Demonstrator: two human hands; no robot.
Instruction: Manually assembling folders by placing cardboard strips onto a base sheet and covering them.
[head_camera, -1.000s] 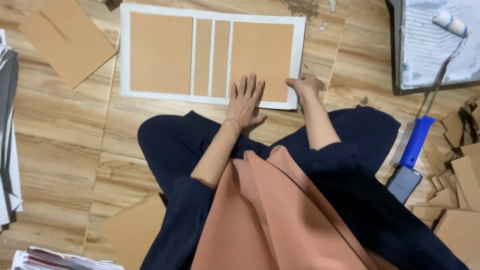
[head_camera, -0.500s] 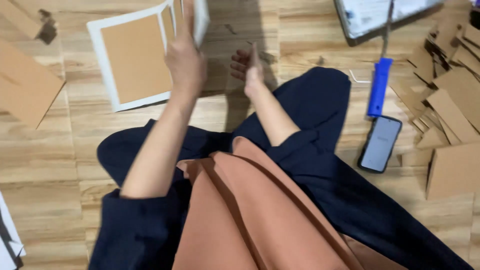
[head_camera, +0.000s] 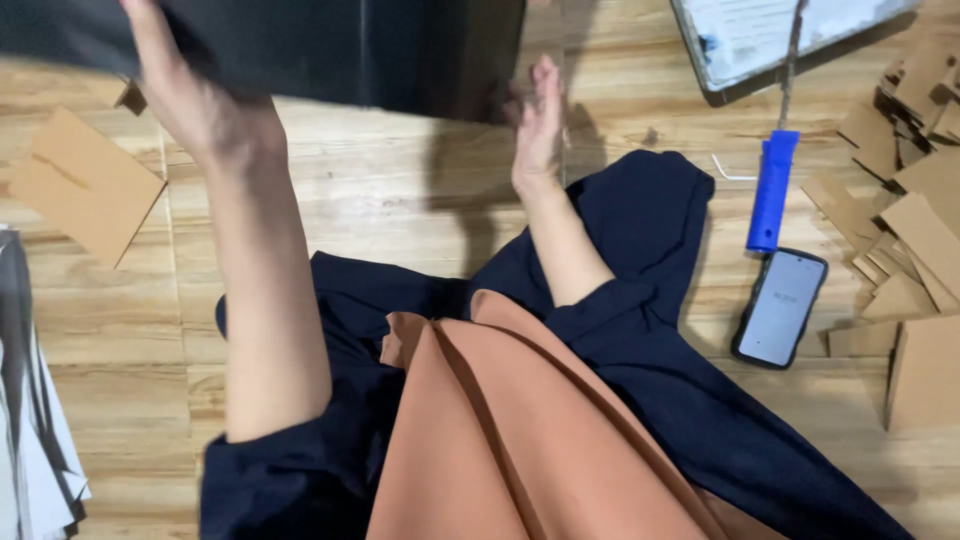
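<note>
I am lifting a dark sheet (head_camera: 330, 50) off the floor (head_camera: 380, 200), far side; my left hand (head_camera: 205, 110) is gripping its edge, my right hand (head_camera: 538, 125) is open flat beside it. Turning it over looks next, needing both hands.

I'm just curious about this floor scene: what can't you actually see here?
- Dark sheet: top cut off by the frame edge, blurred.
- Left hand: fingertips hidden behind the sheet.
- Phone: screen too small to make out.
- Tray: cut off at the top.
</note>
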